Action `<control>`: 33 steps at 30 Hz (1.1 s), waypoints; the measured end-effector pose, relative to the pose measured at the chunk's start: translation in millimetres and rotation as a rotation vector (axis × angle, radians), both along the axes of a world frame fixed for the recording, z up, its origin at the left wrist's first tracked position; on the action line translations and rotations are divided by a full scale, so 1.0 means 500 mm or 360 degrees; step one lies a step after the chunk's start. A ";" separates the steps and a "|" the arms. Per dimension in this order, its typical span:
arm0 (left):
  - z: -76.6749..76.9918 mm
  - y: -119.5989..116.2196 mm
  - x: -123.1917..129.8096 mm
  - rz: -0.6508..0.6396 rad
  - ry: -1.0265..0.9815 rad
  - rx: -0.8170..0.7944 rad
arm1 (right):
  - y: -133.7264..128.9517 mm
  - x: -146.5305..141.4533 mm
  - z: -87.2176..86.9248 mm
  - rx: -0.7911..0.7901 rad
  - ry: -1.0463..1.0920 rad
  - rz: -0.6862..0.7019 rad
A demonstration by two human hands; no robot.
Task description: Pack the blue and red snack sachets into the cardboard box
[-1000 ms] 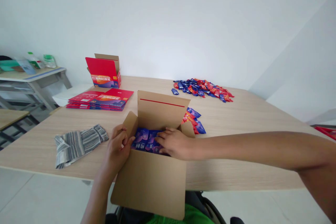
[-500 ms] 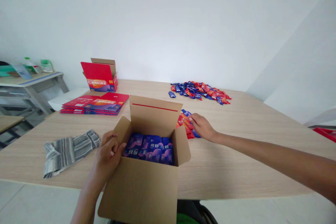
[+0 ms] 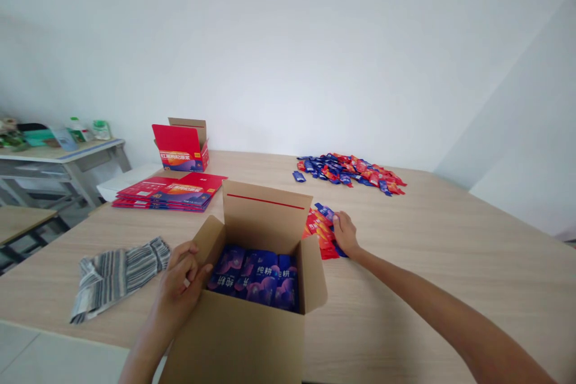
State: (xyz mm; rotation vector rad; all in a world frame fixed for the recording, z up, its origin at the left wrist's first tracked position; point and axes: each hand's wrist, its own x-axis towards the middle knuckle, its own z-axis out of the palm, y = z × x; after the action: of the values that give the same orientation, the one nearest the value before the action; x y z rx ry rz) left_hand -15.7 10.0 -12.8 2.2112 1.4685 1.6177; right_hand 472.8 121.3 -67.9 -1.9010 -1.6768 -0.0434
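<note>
An open cardboard box [image 3: 243, 336] stands at the table's near edge, its flaps raised or folded out. Inside it, several purple-blue sachets [image 3: 263, 276] with white lettering lie side by side. My left hand [image 3: 182, 279] is closed on the box's left side flap, fingers behind and thumb on the inner side. Just past the box's right flap, my right hand [image 3: 345, 233] is closed at the right edge of a small group of red and blue sachets [image 3: 320, 231] on the table. The box partly covers that group, and my right fingertips are mostly hidden.
A heap of red and blue sachets [image 3: 353, 171] lies at the back. Flattened red cartons [image 3: 173, 192] are stacked at left, before an open red box [image 3: 182, 153]. A striped grey cloth piece [image 3: 119, 276] lies left of my hand. A side desk [image 3: 67, 153] stands farther left.
The view has tilted up slightly, so things sit lower. My right hand has shifted from the top of the small sachet group to its right edge. My left hand stays on the flap.
</note>
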 end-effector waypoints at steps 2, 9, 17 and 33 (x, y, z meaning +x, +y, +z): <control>-0.001 0.000 -0.002 0.0011 0.0016 -0.0005 | 0.012 0.016 -0.015 0.0024 0.0079 -0.0042; 0.001 -0.008 0.000 0.0086 0.0044 0.0009 | 0.023 0.087 -0.065 0.0001 0.0290 -0.0123; 0.015 -0.012 0.004 0.0055 0.0148 0.0155 | 0.047 0.081 -0.077 -0.0271 0.0165 0.0000; 0.010 -0.016 0.004 0.0040 0.0115 0.0122 | -0.061 0.130 0.007 -0.0967 -0.0085 0.0008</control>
State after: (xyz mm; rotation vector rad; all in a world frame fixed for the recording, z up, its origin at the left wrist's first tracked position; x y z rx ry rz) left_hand -13.7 2.0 -7.6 2.3245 1.4818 1.6456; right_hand 537.6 90.7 -64.5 -2.3392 -1.8730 0.4713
